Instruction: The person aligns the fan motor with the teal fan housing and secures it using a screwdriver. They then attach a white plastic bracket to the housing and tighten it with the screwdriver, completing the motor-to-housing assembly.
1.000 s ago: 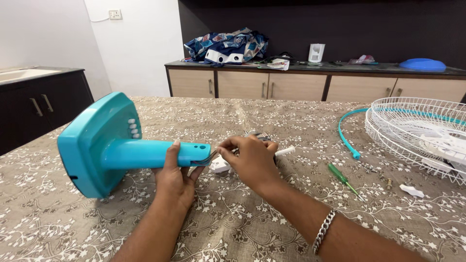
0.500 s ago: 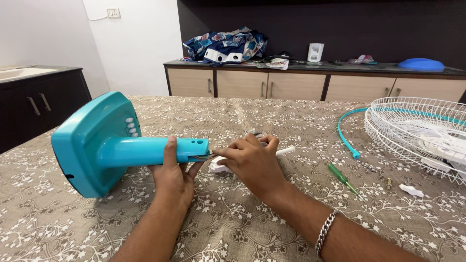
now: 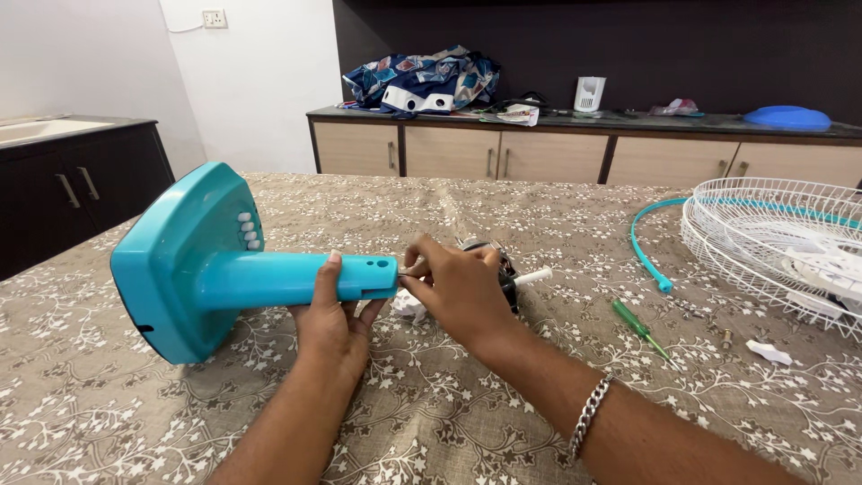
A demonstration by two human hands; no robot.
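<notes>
Near the middle of the counter (image 3: 431, 216), your left hand (image 3: 334, 321) is wrapped under the neck of the teal fan stand (image 3: 242, 265), fingers curled around it, so the base tips up toward the left edge. Your right hand (image 3: 458, 292) sits right at the open end of the neck, fingers pinched together on something small I can't make out. A green screwdriver (image 3: 639, 327) and white fan grille (image 3: 777, 242) lie off toward the right edge.
</notes>
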